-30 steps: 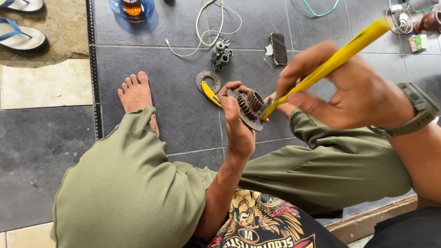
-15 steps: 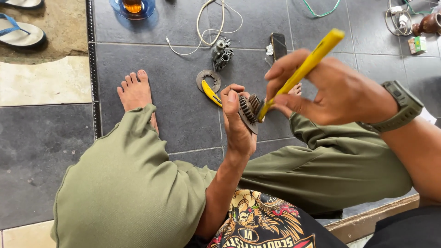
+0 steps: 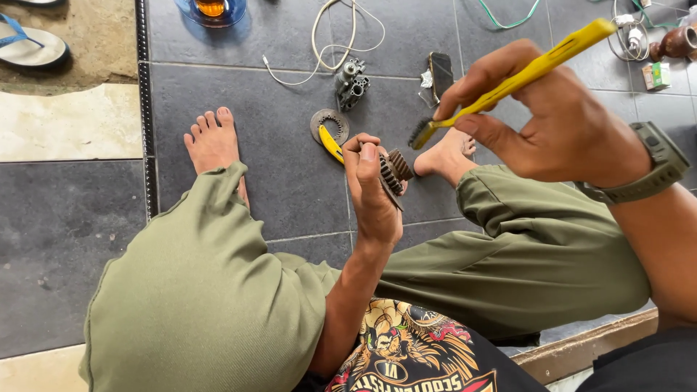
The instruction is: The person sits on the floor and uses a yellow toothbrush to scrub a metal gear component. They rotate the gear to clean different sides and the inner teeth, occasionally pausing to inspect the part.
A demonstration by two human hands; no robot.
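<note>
Above our crossed legs, over the dark tiled floor [image 3: 276, 145], our left hand [image 3: 374, 196] is closed around a small toothed gear [image 3: 392, 173], thumb on top, teeth facing right. Our right hand [image 3: 552, 123] pinches a yellow-handled brush [image 3: 519, 76] between thumb and fingers; the bristle end hangs just above and to the right of the gear, apart from it. On the floor behind the left hand we note a round metal ring [image 3: 323, 120] with a yellow-handled tool [image 3: 331, 144] lying across it. Beyond these sit a grey metal engine part [image 3: 351, 83], a white cable [image 3: 341, 36] and a dark phone [image 3: 440, 72].
</note>
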